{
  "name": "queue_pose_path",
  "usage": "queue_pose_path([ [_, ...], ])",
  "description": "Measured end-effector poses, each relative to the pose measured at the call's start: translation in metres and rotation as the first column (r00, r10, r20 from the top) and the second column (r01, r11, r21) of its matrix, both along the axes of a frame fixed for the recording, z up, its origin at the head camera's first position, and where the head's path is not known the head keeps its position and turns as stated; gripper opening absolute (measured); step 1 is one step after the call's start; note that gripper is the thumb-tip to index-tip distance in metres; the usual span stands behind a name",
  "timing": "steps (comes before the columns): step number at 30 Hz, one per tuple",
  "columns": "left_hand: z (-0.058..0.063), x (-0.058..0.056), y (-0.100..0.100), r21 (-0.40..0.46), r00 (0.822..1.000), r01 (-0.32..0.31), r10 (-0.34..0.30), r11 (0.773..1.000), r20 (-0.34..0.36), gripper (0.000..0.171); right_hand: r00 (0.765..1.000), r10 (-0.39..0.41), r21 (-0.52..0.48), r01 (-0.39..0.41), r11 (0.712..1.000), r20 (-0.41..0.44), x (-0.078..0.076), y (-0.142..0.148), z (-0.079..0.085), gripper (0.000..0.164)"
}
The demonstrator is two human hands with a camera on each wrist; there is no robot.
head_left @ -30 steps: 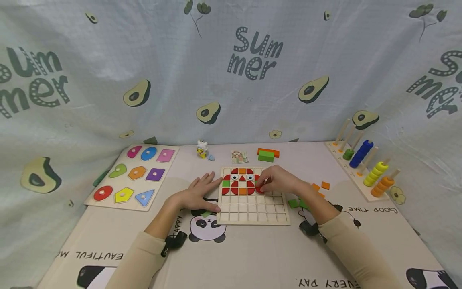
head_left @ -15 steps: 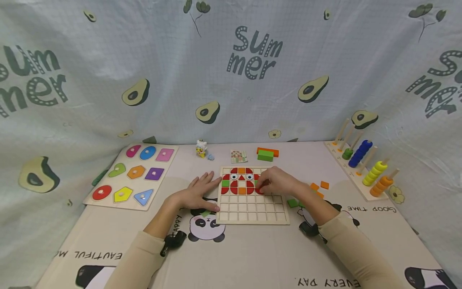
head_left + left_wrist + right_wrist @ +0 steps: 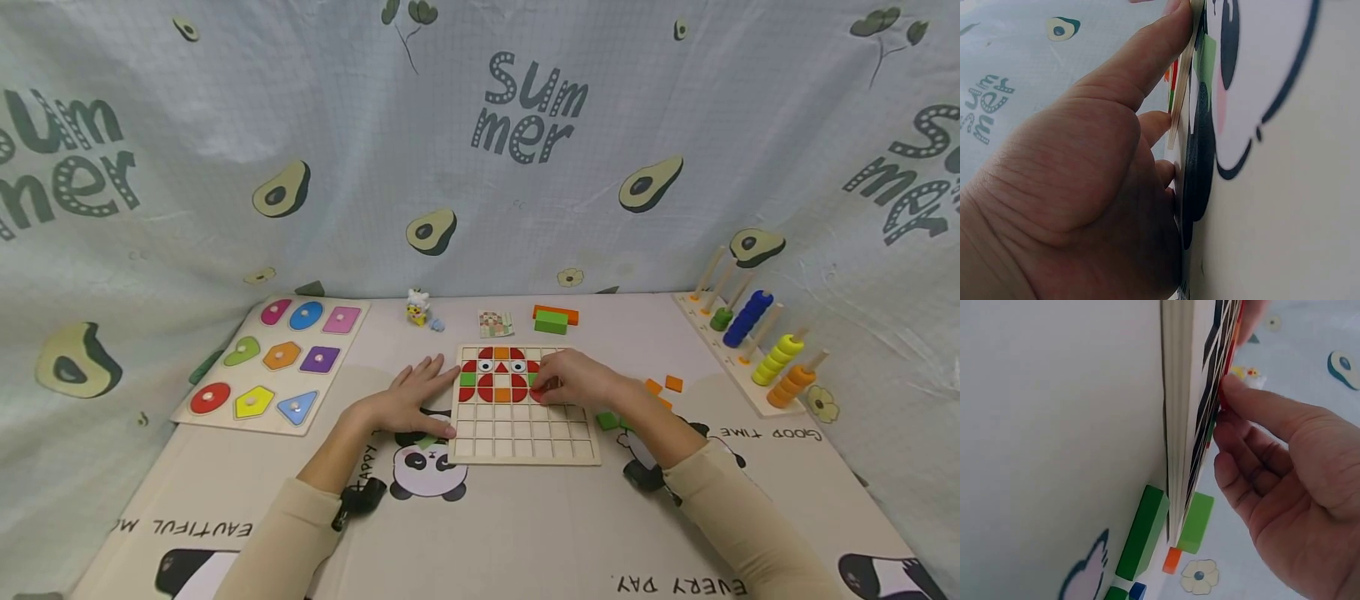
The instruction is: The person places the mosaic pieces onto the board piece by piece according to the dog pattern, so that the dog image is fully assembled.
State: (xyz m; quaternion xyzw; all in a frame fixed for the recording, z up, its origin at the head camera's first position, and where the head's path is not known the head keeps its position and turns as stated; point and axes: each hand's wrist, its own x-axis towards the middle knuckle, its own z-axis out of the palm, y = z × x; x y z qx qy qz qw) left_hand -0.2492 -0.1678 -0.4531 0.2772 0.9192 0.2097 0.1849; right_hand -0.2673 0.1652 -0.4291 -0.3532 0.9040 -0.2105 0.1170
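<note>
A pale wooden grid board (image 3: 525,464) lies in the middle of the table. Its upper rows hold red, orange, green and white tiles and two eye tiles (image 3: 486,366); the lower cells are bare. My left hand (image 3: 408,406) rests by the board's left edge, fingers spread, thumb touching its lower left side. At the right end of the tile pattern, my right hand (image 3: 581,379) pinches a red tile (image 3: 1223,399) between thumb and fingers. The right wrist view shows that tile at the board's surface; fingers hide part of it. Whether it is fully in its cell I cannot tell.
Green blocks (image 3: 607,422) and orange tiles (image 3: 673,384) lie right of the board. Behind it are a picture card (image 3: 496,323), a green block (image 3: 551,322) and a small figurine (image 3: 417,307). A shape puzzle (image 3: 303,400) stands left, a ring stacker (image 3: 761,392) right.
My right hand stays at the same spot, its fingertips shifting only slightly at the red tile. The left hand keeps its place at the board's edge.
</note>
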Motion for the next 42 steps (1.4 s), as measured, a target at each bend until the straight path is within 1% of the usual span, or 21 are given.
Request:
queue_pose_path([
  [4, 0.001, 0.000, 0.000, -0.002, 1.000, 0.003, -0.003, 1.000, -0.001, 0.105, 0.997, 0.015, 0.047, -0.012, 0.999, -0.070, 0.000, -0.002, -0.002, 0.017],
  [8, 0.001, 0.001, 0.000, -0.003, 1.000, 0.006, -0.006, 1.000, 0.002, 0.104, 0.994, -0.004, 0.098, 0.015, 0.995, -0.112, 0.001, -0.003, -0.003, 0.015],
  [12, 0.001, 0.000, 0.000, -0.002, 1.000, 0.005, -0.005, 1.000, -0.002, 0.104, 0.992, -0.026, 0.128, 0.042, 0.991, -0.127, 0.002, -0.004, -0.001, 0.012],
  [16, 0.000, 0.000, 0.000, 0.001, 1.000, 0.004, -0.004, 1.000, -0.004, 0.105, 0.990, -0.047, 0.150, 0.068, 0.986, -0.135, 0.004, -0.006, 0.001, 0.012],
  [18, 0.000, 0.000, 0.000, 0.000, 1.000, 0.004, -0.004, 1.000, -0.004, 0.105, 0.990, -0.050, 0.148, 0.070, 0.986, -0.133, 0.005, -0.006, 0.003, 0.013],
  [20, 0.000, 0.001, 0.000, 0.000, 1.000, 0.004, -0.004, 1.000, -0.003, 0.105, 0.992, -0.050, 0.125, 0.065, 0.990, -0.119, 0.006, -0.003, 0.004, 0.015],
  [22, 0.000, 0.001, 0.000, 0.000, 1.000, 0.004, -0.004, 1.000, -0.001, 0.105, 0.995, -0.048, 0.082, 0.055, 0.995, -0.091, 0.008, 0.003, 0.006, 0.017],
  [24, 0.001, 0.001, 0.000, -0.001, 1.000, 0.004, -0.004, 1.000, -0.004, 0.105, 0.998, -0.041, 0.030, 0.043, 0.999, -0.046, 0.008, 0.013, 0.009, 0.020],
  [27, 0.002, 0.001, 0.000, -0.006, 1.000, 0.003, -0.003, 1.000, -0.004, 0.105, 0.998, -0.038, -0.042, 0.040, 0.998, 0.054, 0.009, 0.033, 0.015, 0.022],
  [30, 0.002, 0.001, 0.000, -0.013, 1.000, 0.003, -0.003, 1.000, -0.004, 0.104, 0.987, -0.032, -0.079, 0.045, 0.996, 0.155, 0.011, 0.055, 0.020, 0.020],
  [32, 0.003, 0.001, 0.001, -0.014, 1.000, 0.003, -0.003, 1.000, -0.004, 0.104, 0.974, -0.032, -0.083, 0.052, 0.995, 0.224, 0.013, 0.068, 0.022, 0.019],
  [34, 0.003, 0.001, 0.001, -0.011, 1.000, 0.005, -0.005, 1.000, -0.006, 0.104, 0.960, -0.029, -0.065, 0.049, 0.997, 0.278, 0.014, 0.077, 0.022, 0.019],
  [37, 0.003, 0.001, 0.000, -0.013, 1.000, 0.005, -0.005, 1.000, -0.004, 0.104, 0.936, -0.020, -0.041, 0.036, 0.998, 0.351, 0.015, 0.083, 0.018, 0.024],
  [40, 0.003, 0.001, 0.000, -0.014, 1.000, 0.008, -0.008, 1.000, -0.003, 0.104, 0.923, -0.020, -0.020, 0.030, 0.999, 0.385, 0.014, 0.083, 0.012, 0.027],
  [42, 0.003, 0.001, 0.000, -0.014, 1.000, 0.010, -0.010, 1.000, -0.005, 0.104, 0.920, -0.030, -0.009, 0.037, 0.999, 0.390, 0.014, 0.082, 0.008, 0.029],
])
